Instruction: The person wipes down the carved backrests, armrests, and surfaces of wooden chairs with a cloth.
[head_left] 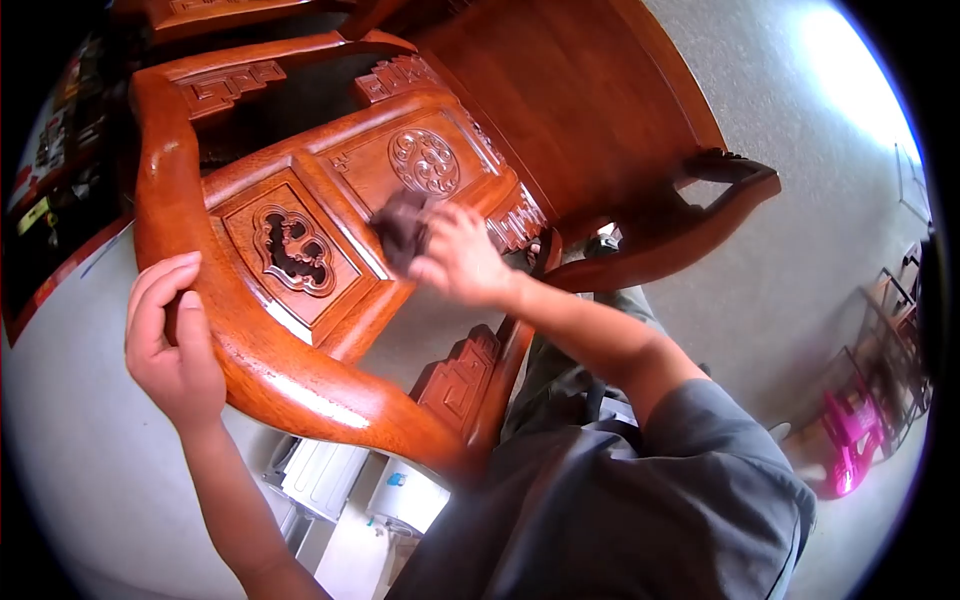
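A glossy reddish-brown carved wooden chair [345, 400] fills the middle of the head view, its backrest showing a round carved medallion [424, 162] and a pierced carving [296, 252]. My left hand [172, 340] curls around the outer edge of the curved top rail at the left. In my right hand [462, 255] is a bunched dark brown cloth [404, 230], pressed against the carved panel just below the medallion. Part of the cloth is hidden under my fingers, and the hand is slightly blurred.
The broad wooden seat [570, 90] and another armrest [690, 240] extend to the upper right. A pink plastic object [852, 440] stands on the grey floor at the right, beside a dark metal frame [890, 340]. White boxy items [320, 475] lie below the rail.
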